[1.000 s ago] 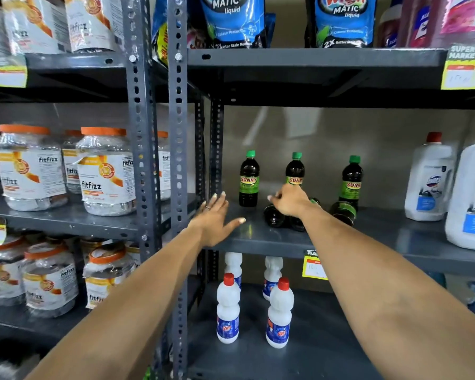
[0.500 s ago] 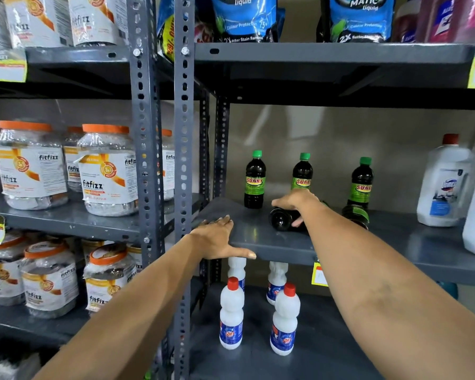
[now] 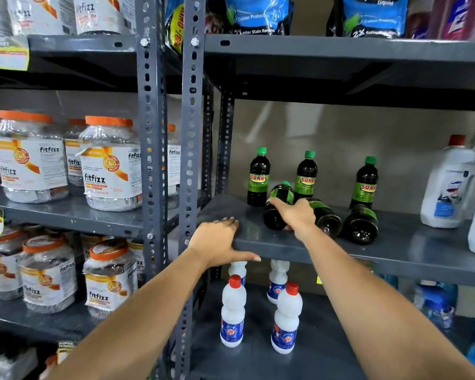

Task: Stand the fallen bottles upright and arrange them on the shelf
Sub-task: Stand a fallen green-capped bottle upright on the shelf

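Now right hand [image 3: 295, 216] clasps tilted dark green-labelled bottle [image 3: 279, 204]; cap raised.

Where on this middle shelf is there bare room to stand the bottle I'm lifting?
Bare shelf lies between the rightmost fallen bottle and the white jug, and at the front left corner beside the left hand. It is crowded around the right hand, where lying bottles sit before the upright row.

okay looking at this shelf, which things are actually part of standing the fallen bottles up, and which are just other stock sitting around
Part of the job:
- tilted dark bottle gripped by the right hand
- two fallen dark bottles
- three upright dark bottles
- grey shelf, left hand on its edge

Just stock:
- fitfizz jars
- small white bottles
- large white jug
- blue pouches
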{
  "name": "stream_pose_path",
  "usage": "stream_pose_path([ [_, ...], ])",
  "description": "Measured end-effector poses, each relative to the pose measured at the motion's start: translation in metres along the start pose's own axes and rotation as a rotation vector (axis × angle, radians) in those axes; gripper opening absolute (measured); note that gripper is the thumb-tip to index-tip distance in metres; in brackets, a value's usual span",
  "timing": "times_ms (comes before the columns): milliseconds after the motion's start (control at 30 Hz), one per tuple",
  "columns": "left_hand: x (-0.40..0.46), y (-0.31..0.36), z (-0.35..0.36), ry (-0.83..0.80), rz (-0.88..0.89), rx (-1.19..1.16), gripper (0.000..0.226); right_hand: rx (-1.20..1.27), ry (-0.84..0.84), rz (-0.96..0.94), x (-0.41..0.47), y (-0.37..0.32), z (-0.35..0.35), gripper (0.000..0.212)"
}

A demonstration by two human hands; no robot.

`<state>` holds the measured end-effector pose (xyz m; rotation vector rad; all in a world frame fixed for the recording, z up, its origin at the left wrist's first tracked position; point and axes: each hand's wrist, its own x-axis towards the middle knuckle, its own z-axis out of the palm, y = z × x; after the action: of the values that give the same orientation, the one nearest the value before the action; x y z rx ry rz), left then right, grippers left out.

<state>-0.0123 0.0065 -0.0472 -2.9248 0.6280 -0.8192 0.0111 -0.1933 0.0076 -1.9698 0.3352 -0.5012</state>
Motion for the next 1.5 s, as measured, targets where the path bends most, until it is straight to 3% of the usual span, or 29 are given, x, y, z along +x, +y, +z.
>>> stream_pose_path([
  [133,0.000,0.000,0.004,0.073,-0.011,-0.002,0.112,0.086,0.017,-0.126,-0.002,0.012,0.006,0.054],
  [300,0.000,0.001,0.006,0.096,-0.016,-0.012,0.117,0.277,-0.074,-0.132,0.011,0.018,0.009,0.046],
  [467,0.001,-0.002,0.008,0.110,-0.008,-0.014,0.114,0.307,-0.098,-0.163,0.017,0.021,0.015,0.052],
  [700,0.001,-0.004,0.012,0.165,0.023,-0.001,0.114,0.024,-0.224,-0.255,0.021,0.015,0.026,0.057],
  [967,0.002,-0.003,0.011,0.176,0.030,0.005,0.109,0.258,-0.368,-0.093,0.033,0.009,0.030,0.067],
  [1067,0.001,-0.002,0.010,0.175,0.033,0.012,0.108,0.209,-0.325,-0.117,0.031,0.011,0.030,0.061],
  [1367,0.000,0.000,0.008,0.171,0.027,0.024,0.108,0.257,-0.324,-0.155,0.029,0.013,0.033,0.074],
  [1500,-0.001,-0.001,0.008,0.168,0.027,0.027,0.108,0.239,-0.391,-0.173,0.028,0.010,0.034,0.073],
])
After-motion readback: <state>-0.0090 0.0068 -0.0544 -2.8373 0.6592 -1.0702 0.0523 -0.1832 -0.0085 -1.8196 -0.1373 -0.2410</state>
